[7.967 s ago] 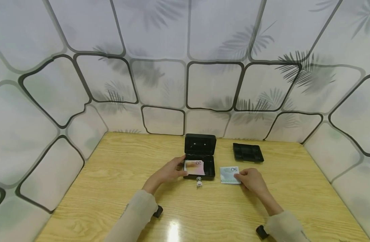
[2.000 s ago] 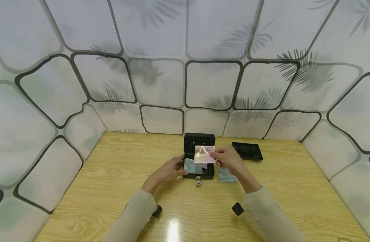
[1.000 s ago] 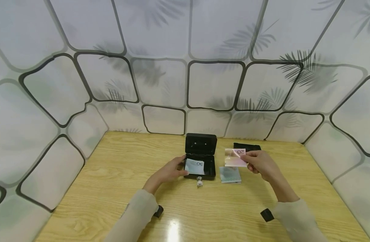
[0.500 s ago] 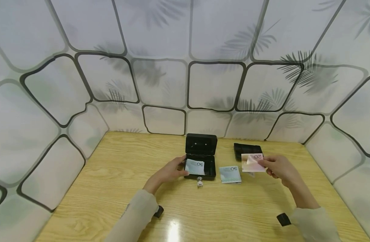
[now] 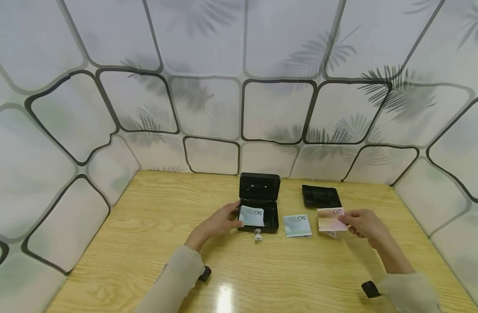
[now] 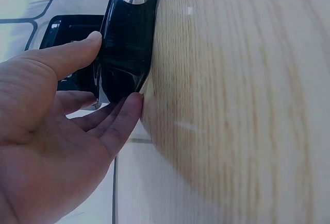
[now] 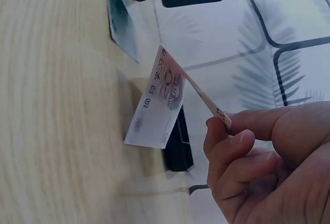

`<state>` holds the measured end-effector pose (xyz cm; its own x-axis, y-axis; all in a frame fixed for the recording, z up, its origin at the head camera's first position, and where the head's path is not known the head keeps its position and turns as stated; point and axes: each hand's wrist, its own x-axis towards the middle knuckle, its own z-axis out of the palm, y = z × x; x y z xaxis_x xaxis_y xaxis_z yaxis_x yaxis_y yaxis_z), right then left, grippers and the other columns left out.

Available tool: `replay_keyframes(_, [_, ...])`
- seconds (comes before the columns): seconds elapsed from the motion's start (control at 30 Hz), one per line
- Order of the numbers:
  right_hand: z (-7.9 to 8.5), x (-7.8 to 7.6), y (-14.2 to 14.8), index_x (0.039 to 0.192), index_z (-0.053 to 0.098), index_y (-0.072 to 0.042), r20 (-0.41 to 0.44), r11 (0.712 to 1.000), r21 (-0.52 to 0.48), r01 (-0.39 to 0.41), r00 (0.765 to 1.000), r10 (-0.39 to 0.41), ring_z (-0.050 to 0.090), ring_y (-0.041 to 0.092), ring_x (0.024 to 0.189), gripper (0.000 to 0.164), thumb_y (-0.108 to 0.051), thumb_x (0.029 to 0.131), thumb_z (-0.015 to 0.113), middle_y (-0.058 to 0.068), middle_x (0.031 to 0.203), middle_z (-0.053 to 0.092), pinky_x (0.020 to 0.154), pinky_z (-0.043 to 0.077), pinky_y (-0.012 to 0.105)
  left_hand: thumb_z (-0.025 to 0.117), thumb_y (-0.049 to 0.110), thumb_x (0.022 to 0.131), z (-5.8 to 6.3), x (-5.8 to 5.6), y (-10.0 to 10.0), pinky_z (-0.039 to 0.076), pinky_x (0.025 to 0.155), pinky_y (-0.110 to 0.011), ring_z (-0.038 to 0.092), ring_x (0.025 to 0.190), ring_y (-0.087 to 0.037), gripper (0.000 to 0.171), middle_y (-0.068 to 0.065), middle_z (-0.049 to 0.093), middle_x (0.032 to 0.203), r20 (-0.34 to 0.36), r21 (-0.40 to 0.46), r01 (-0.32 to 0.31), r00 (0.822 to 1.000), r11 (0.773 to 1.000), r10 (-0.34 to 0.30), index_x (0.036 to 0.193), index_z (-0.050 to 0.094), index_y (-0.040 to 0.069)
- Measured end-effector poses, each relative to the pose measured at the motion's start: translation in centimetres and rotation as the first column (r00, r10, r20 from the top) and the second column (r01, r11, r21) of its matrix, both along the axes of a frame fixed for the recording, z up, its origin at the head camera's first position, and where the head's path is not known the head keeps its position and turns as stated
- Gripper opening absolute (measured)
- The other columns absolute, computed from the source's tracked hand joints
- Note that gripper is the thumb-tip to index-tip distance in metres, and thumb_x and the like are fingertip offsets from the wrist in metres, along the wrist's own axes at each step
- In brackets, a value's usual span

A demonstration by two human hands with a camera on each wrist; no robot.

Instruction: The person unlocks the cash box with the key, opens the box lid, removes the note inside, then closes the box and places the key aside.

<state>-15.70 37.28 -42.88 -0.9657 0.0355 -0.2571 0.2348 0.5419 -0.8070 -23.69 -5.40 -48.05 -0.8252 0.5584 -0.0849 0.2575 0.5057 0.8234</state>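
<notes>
A black cash box (image 5: 259, 186) stands at mid-table in the head view, its lid raised. My left hand (image 5: 219, 221) grips its left side; the left wrist view shows the thumb (image 6: 77, 54) on the front rim and fingertips low on the side wall. Inside lies a bluish 50 banknote (image 5: 250, 216). My right hand (image 5: 364, 226) pinches the right edge of a folded pink 20 banknote (image 5: 328, 221) between thumb and forefinger. In the right wrist view its lower flap (image 7: 157, 105) hangs open, close over the table. Folded bluish 50 banknotes (image 5: 297, 225) lie between box and right hand.
A black compartment tray (image 5: 321, 197) lies behind the pink note. A key with a small tag (image 5: 257, 236) sticks out from the lock at the box's front. Patterned walls (image 5: 270, 158) border the wooden table (image 5: 286, 278) behind and at both sides.
Eight seconds ago pink notes lay in the box and my right hand held a 50. Since then the pink 20 has been carried from over the box rightward and lowered. My left hand stays put.
</notes>
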Motion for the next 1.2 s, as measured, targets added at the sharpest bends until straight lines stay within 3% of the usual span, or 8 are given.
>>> replay_keyframes(0.43, [-2.7, -0.4, -0.3, 0.092, 0.07, 0.002, 0.02, 1.0, 0.012, 0.008, 1.0, -0.008, 0.043, 0.008, 0.055, 0.024, -0.018, 0.104, 0.064, -0.002, 0.064, 0.051, 0.048, 0.036, 0.022, 0.07, 0.011, 0.1, 0.0, 0.1, 0.0, 0.04, 0.113, -0.051, 0.05, 0.135, -0.038, 0.073, -0.028, 0.043, 0.154, 0.004, 0.007, -0.01, 1.0, 1.0, 0.01, 0.158, 0.029, -0.009])
replay_keyframes(0.67, [-3.2, -0.5, -0.6, 0.101, 0.072, 0.007, 0.014, 0.999, 0.025, 0.042, 0.999, -0.042, 0.044, 0.008, 0.056, 0.026, -0.018, 0.103, 0.066, -0.002, 0.064, 0.054, 0.048, 0.036, 0.023, 0.07, 0.012, 0.1, 0.0, 0.1, 0.0, 0.039, 0.114, -0.051, 0.049, 0.137, -0.039, 0.074, -0.028, 0.042, 0.155, 0.012, -0.002, -0.013, 1.0, 1.0, 0.013, 0.158, 0.029, -0.008])
replay_keyframes(1.2, [-4.3, -1.3, -0.9, 0.094, 0.072, 0.006, -0.012, 0.995, 0.064, 0.078, 0.997, -0.077, 0.043, 0.012, 0.053, 0.023, -0.017, 0.1, 0.068, -0.002, 0.059, 0.051, 0.047, 0.036, 0.025, 0.069, 0.014, 0.101, 0.0, 0.1, -0.1, 0.037, 0.115, -0.051, 0.047, 0.138, -0.038, 0.074, -0.028, 0.04, 0.156, 0.01, -0.016, -0.013, 1.0, 1.0, 0.013, 0.159, 0.029, -0.007])
